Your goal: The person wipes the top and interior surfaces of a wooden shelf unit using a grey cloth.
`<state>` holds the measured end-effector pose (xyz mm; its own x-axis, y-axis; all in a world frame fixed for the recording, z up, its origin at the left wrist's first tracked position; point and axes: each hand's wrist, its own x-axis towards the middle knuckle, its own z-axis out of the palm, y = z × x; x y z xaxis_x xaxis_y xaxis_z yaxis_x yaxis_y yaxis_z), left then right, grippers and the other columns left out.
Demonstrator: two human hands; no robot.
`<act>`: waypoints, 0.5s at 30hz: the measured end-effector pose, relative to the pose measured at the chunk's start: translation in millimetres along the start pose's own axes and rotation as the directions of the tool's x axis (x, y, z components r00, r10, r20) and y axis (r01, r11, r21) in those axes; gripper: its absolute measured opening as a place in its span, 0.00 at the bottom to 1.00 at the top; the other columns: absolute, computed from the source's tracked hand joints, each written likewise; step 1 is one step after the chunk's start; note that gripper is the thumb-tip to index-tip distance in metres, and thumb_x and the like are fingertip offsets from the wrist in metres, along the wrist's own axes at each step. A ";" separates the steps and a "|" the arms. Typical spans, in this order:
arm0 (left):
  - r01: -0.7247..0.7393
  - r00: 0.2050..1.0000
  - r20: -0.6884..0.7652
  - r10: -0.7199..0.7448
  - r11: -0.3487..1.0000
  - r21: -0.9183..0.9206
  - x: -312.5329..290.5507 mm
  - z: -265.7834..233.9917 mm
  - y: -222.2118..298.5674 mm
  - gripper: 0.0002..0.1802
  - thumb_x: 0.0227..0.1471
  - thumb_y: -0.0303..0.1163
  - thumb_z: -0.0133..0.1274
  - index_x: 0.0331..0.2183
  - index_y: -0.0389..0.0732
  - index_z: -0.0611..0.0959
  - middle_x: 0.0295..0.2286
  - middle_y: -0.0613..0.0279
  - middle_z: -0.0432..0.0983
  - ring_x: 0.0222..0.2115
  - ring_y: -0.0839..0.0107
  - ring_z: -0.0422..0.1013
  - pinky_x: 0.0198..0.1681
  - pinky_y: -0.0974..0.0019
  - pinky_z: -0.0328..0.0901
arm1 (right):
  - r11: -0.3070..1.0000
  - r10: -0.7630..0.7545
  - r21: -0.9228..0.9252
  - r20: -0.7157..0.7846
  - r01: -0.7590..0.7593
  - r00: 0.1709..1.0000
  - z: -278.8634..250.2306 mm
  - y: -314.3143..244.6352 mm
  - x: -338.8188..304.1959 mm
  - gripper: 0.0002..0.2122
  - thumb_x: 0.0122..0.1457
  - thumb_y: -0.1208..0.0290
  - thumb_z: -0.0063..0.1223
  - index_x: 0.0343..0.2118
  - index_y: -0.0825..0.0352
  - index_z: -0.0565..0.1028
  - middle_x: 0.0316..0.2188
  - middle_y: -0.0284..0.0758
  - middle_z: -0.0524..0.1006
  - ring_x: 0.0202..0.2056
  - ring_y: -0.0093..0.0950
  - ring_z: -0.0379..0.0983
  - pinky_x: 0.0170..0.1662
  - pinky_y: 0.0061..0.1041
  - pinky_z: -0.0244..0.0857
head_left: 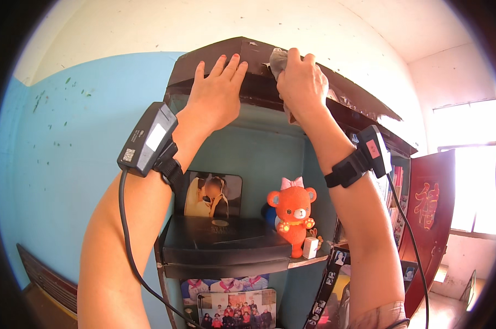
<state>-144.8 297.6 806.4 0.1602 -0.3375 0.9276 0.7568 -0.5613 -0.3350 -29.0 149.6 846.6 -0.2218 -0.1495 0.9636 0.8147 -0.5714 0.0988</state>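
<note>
Both my arms reach up to the dark brown top board [259, 57] of a tall cabinet. My left hand [217, 90] lies flat against the board's left part, fingers spread, holding nothing. A greyish cloth [278, 61] is bunched in my right hand [302, 82], pressed on the board right of its middle. One end of the cloth hangs below my right palm. Paint is chipped off the board's lower right edge. Each wrist carries a strapped black device with a cable.
Below on a shelf are a black box [220, 247], a framed photo [212, 194], an orange bear figure [294, 214] and a small white box [310, 248]. Group photos [237, 310] stand lower. A red cabinet door [431, 203] is swung out at right, near a bright window [472, 186].
</note>
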 end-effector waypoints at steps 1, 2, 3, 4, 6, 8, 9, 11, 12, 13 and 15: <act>-0.002 1.000 0.002 0.002 1.000 -0.003 -1.2 -1.1 -1.4 0.36 0.57 0.31 0.48 0.65 0.42 0.58 0.66 0.55 0.49 0.67 0.58 0.47 0.66 0.43 0.46 | 1.000 0.013 0.006 0.014 -0.013 1.000 -1.7 0.3 0.4 0.14 0.55 0.71 0.52 0.44 0.68 0.70 0.41 0.51 0.72 0.41 0.46 0.76 0.43 0.42 0.72; -0.013 1.000 -0.022 0.013 1.000 -0.004 -2.3 -1.1 -2.8 0.36 0.57 0.31 0.48 0.65 0.42 0.58 0.66 0.55 0.49 0.67 0.57 0.47 0.66 0.43 0.46 | 1.000 0.022 0.005 0.025 -0.022 0.999 -5.7 1.3 2.2 0.14 0.55 0.71 0.52 0.43 0.68 0.70 0.41 0.51 0.73 0.41 0.46 0.76 0.43 0.42 0.72; -0.024 0.999 -0.046 0.024 1.000 -0.004 -4.0 -0.7 -4.7 0.36 0.56 0.30 0.48 0.65 0.43 0.59 0.66 0.54 0.49 0.67 0.56 0.47 0.66 0.43 0.46 | 0.998 0.058 -0.012 0.056 -0.057 0.997 -12.0 4.9 2.3 0.14 0.55 0.71 0.52 0.43 0.68 0.71 0.40 0.50 0.73 0.41 0.45 0.76 0.43 0.41 0.72; -0.035 0.997 -0.071 0.035 0.999 -0.004 -5.6 -0.5 -6.9 0.36 0.56 0.30 0.49 0.65 0.44 0.60 0.66 0.54 0.49 0.67 0.56 0.47 0.65 0.43 0.47 | 0.998 0.069 -0.008 0.041 -0.068 0.997 -9.3 10.7 3.4 0.13 0.55 0.71 0.52 0.43 0.68 0.71 0.40 0.49 0.73 0.41 0.45 0.76 0.44 0.41 0.72; -0.020 0.996 -0.087 0.020 1.000 0.000 -6.9 -0.3 -10.9 0.36 0.55 0.29 0.49 0.64 0.45 0.61 0.66 0.53 0.50 0.66 0.54 0.48 0.65 0.43 0.47 | 0.997 0.059 -0.046 0.064 -0.056 0.996 -8.5 2.0 0.2 0.13 0.55 0.71 0.52 0.43 0.68 0.71 0.40 0.50 0.73 0.41 0.45 0.76 0.43 0.42 0.72; -0.014 0.995 -0.103 0.012 1.000 -0.015 -8.8 1.6 -14.2 0.36 0.55 0.28 0.50 0.64 0.45 0.62 0.65 0.52 0.53 0.66 0.53 0.49 0.65 0.43 0.48 | 1.000 -0.031 0.005 0.033 0.031 0.999 -0.4 -8.8 -2.7 0.14 0.54 0.71 0.53 0.43 0.68 0.70 0.39 0.51 0.73 0.40 0.46 0.77 0.42 0.43 0.73; -0.014 0.994 -0.111 0.010 0.999 -0.031 -10.1 3.7 -15.0 0.36 0.54 0.28 0.50 0.64 0.46 0.62 0.64 0.52 0.54 0.65 0.52 0.50 0.64 0.43 0.48 | 1.000 -0.021 0.012 0.056 0.020 0.998 -3.1 -11.3 -1.3 0.14 0.54 0.69 0.52 0.42 0.69 0.70 0.40 0.53 0.73 0.39 0.47 0.77 0.41 0.42 0.73; -0.016 0.992 -0.123 0.008 0.998 -0.065 -12.4 9.3 -14.9 0.36 0.54 0.27 0.50 0.64 0.46 0.62 0.63 0.52 0.57 0.64 0.52 0.52 0.64 0.43 0.48 | 0.994 0.026 0.101 0.050 -0.031 0.998 -2.8 8.3 8.0 0.15 0.54 0.66 0.51 0.41 0.69 0.71 0.38 0.51 0.76 0.39 0.47 0.77 0.43 0.43 0.71; -0.020 0.991 -0.133 0.009 0.997 -0.080 -11.7 9.8 -13.6 0.36 0.54 0.27 0.50 0.64 0.46 0.62 0.63 0.52 0.58 0.64 0.53 0.53 0.64 0.43 0.48 | 0.984 0.061 0.164 0.042 -0.068 0.997 -4.4 22.3 14.9 0.15 0.54 0.65 0.51 0.41 0.69 0.71 0.38 0.50 0.77 0.39 0.47 0.77 0.43 0.44 0.70; -0.024 0.990 -0.141 0.011 0.995 -0.094 -11.1 10.2 -12.3 0.36 0.53 0.27 0.50 0.63 0.45 0.63 0.62 0.52 0.59 0.64 0.53 0.54 0.64 0.43 0.48 | 0.976 0.096 0.197 -0.024 -0.089 0.995 0.7 36.3 22.5 0.16 0.53 0.64 0.51 0.42 0.68 0.71 0.37 0.49 0.77 0.40 0.47 0.77 0.42 0.45 0.69; 0.007 0.991 -0.132 -0.022 0.994 -0.108 -9.7 9.5 -10.7 0.35 0.54 0.28 0.50 0.63 0.45 0.63 0.62 0.52 0.60 0.63 0.55 0.55 0.64 0.43 0.48 | 0.977 0.160 0.163 -0.144 -0.136 0.977 5.4 50.8 33.5 0.16 0.54 0.65 0.51 0.43 0.67 0.72 0.38 0.50 0.77 0.41 0.48 0.76 0.43 0.45 0.69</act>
<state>-148.4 314.0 802.6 0.0588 -0.4221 0.9046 0.6854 -0.6418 -0.3440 7.9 119.9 885.3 -0.1630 -0.3535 0.9211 0.9135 -0.4067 0.0056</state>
